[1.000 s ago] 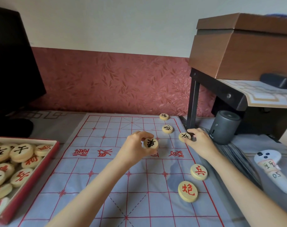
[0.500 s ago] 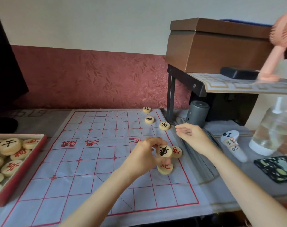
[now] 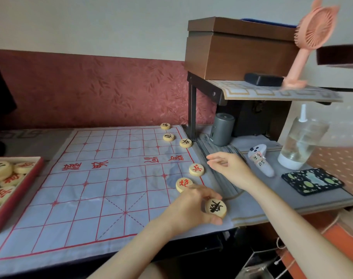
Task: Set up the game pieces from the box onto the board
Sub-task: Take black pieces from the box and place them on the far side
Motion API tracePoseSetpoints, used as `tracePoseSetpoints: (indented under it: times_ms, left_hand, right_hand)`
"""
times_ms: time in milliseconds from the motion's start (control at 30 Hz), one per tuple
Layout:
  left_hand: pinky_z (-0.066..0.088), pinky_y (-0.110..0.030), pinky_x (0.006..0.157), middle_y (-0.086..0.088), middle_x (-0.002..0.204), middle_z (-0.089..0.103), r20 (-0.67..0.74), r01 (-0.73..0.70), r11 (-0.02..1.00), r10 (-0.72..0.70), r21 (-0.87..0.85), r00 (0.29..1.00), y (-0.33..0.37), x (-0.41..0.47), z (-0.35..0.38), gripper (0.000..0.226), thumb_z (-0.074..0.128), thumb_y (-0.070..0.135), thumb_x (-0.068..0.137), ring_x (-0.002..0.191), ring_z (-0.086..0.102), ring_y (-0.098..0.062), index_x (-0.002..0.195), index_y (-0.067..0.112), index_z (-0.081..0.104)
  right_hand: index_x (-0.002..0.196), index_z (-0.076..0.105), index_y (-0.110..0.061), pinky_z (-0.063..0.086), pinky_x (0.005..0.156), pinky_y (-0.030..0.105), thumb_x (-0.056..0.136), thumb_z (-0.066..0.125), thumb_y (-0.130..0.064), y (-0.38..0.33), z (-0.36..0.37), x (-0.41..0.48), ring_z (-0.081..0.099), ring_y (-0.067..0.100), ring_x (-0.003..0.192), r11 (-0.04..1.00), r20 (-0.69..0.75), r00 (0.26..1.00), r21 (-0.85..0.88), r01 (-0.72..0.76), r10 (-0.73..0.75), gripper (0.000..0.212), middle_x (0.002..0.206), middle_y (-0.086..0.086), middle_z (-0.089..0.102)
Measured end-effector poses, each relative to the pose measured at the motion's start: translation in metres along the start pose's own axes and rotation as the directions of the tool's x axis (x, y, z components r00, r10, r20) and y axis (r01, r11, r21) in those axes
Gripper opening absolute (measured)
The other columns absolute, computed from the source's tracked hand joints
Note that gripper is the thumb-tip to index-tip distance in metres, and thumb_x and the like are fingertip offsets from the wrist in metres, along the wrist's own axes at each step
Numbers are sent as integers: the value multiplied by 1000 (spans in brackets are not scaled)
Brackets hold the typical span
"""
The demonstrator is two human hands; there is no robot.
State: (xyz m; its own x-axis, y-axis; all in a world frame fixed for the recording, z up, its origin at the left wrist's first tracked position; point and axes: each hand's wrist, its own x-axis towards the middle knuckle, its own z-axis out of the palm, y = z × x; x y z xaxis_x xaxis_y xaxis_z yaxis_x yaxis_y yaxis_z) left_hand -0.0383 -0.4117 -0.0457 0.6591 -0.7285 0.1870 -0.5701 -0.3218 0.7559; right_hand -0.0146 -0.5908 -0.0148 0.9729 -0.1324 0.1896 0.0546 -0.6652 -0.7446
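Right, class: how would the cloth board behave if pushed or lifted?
The cloth board probably bunches rather than slides: soft ripples show near its right edge. Lifted, it would likely sag, spilling the round pieces resting on it.

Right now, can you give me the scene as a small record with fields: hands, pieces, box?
left hand: grips a black-marked piece over the near right corner of the board
right hand: empty, fingers loose, beside the board's right edge
on board: three black pieces far right, two red pieces nearer
box: left of board, holds more pieces
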Motion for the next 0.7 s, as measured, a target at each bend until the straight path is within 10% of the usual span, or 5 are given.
tracePoseSetpoints:
  times_ms: [167,700]
  left_hand:
    - [39,-18,95,8,113,55,37,4,1000,-4,17,999,3,-3,6,55,80,28,67,109,48,-9,118,21,61]
    - [34,3,74,6,116,60,-263,108,992,-89,62,961,-28,33,-71,50,79,30,68,99,53,-5,115,23,61]
  right_hand:
    - [114,64,-16,40,73,1,91,58,-17,1,2,-5,57,-3,87,999,12,1000,-38,-8,9,25,104,-1,67]
    - [113,64,-17,40,72,-2,91,59,-16,-1,10,17,58,-3,89,999,22,1000,37,0,-1,23,102,-2,67]
